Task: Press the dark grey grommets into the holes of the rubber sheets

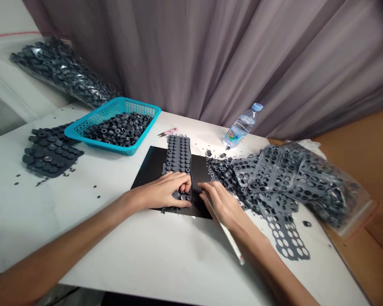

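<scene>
A grey rubber sheet of small round parts (179, 155) lies lengthwise on a black mat (150, 170) in the middle of the white table. My left hand (166, 191) presses down on the near end of that sheet, fingers curled over the parts. My right hand (220, 202) rests just to the right of it, closed round a thin white stick (225, 229) whose tip points toward the sheet's near right corner.
A teal basket (83, 134) of loose grey parts stands at the back left, with a stack of sheets (49, 151) beside it. Punched-out sheets and a clear bag of them (309, 182) pile up on the right. A water bottle (241, 126), small snips (167, 132), another bag (64, 70).
</scene>
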Motion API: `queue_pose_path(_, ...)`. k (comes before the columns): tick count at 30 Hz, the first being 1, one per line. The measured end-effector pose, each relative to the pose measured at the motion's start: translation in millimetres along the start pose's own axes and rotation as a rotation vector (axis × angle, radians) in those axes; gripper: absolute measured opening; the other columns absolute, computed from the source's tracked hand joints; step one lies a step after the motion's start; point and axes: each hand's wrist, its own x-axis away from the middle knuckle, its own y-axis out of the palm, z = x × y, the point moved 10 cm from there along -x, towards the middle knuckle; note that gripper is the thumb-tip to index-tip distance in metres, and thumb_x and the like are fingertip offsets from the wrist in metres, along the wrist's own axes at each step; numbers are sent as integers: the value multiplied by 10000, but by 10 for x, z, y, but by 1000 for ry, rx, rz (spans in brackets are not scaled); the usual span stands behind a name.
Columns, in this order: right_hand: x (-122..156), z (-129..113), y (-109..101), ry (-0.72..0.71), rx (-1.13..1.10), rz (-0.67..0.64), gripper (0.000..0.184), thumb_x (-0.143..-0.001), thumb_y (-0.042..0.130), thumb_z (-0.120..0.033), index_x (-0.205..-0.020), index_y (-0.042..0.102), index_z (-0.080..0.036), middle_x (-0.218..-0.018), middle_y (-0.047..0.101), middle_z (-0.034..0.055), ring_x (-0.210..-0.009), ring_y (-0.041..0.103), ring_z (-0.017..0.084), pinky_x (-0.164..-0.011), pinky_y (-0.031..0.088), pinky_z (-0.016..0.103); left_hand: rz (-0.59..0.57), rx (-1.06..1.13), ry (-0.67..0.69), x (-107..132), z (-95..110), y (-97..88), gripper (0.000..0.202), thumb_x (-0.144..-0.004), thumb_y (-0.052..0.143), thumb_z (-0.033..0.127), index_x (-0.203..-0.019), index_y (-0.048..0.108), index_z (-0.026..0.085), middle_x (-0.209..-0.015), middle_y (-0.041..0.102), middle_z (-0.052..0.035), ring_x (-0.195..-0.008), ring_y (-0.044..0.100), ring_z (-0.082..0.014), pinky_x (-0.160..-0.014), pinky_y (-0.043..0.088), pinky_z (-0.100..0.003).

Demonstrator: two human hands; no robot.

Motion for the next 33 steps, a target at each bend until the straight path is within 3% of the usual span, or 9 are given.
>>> queue_pose_path(2, 13, 56, -30, 8, -104, 16, 269, -1086, 469, -255, -1314, 584, -171, -1014, 695, 115, -908, 713, 224, -785, 600, 329, -4, -6, 1, 2, 4, -2, 321, -881, 713, 487, -955, 522, 239, -964, 548, 9, -918, 513, -203, -862, 370, -327)
queue_pose_path(7, 29, 11, 11, 10, -305, -100, 194, -1058, 564, -306, -1183, 652, -186, -882, 703, 50, -763, 697, 165, -680, 562, 254, 19, -17, 3, 6, -16, -14, 309, -878, 719, 466, -937, 519, 239, -954, 559, 14, -912, 520, -199, -840, 370, -317)
queue_pose_path(11, 11, -54, -8, -45, -292, -94, 132, -1049, 585, -289, -1055, 668, -187, -876, 724, 56, -778, 683, 170, -704, 552, 262, 32, -20, 20, -8, -17, -17, 313, -866, 738, 452, -923, 518, 235, -936, 564, 21, -888, 525, -191, -831, 373, -313)
queue_pose_path(26, -30, -98, -30, -87, -243, -78, 100, -1044, 593, -279, -1049, 644, -194, -890, 739, 47, -783, 678, 174, -720, 541, 267, 46, -11, 34, -5, -16, -19, 308, -855, 743, 440, -917, 523, 234, -940, 573, 18, -895, 529, -192, -831, 384, -312)
queue_pose_path(33, -55, -163, -11, -87, -134, -109, 202, -1089, 495, -277, -1013, 653, -175, -861, 727, 55, -770, 661, 166, -674, 522, 258, 42, -10, 21, -9, -30, -9, 308, -859, 739, 442, -922, 516, 239, -943, 574, 17, -900, 531, -196, -835, 381, -314)
